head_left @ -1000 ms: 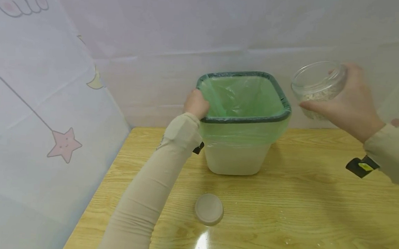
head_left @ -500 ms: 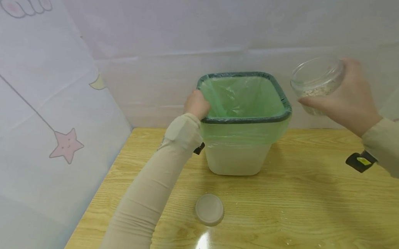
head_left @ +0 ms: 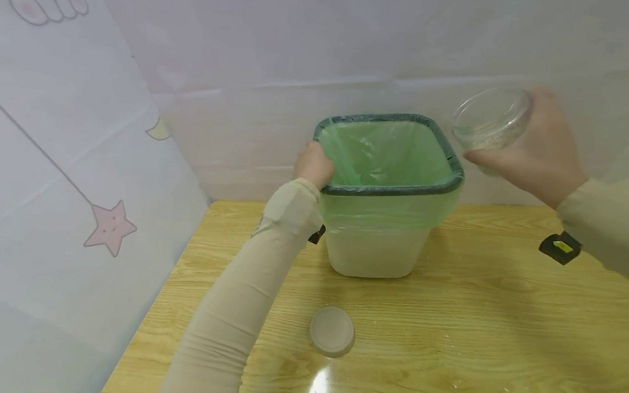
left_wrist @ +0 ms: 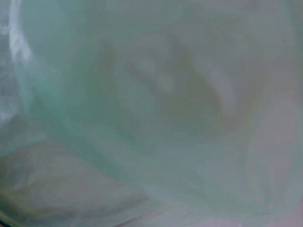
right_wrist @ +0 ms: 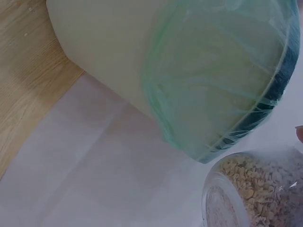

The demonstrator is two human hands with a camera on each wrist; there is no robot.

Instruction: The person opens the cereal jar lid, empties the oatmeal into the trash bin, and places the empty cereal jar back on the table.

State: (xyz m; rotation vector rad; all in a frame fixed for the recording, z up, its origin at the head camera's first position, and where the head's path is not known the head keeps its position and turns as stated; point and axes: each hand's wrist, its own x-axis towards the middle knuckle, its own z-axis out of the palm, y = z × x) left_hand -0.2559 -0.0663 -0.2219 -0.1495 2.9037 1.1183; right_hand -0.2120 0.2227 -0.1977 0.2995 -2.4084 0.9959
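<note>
A cream bin (head_left: 370,255) stands on the table, lined with a thin green bag (head_left: 389,153) folded over its dark rim (head_left: 391,191). My left hand (head_left: 313,165) grips the bin's left rim; some of its fingers are hidden. In my right hand (head_left: 544,155) is a clear jar (head_left: 490,114), lidless and tipped toward the bin, just right of and above the rim. Oat flakes (right_wrist: 270,189) fill part of it in the right wrist view. The left wrist view is blurred by green film close to the camera.
A round beige lid (head_left: 332,330) lies on the wooden table (head_left: 423,362) in front of the bin. Small pale crumbs (head_left: 456,384) are scattered to its right. A patterned sheet (head_left: 281,48) hangs behind and at the left.
My right hand has brought the jar slightly left and up toward the bin, and the jar tilts more. The left hand keeps its hold on the rim.
</note>
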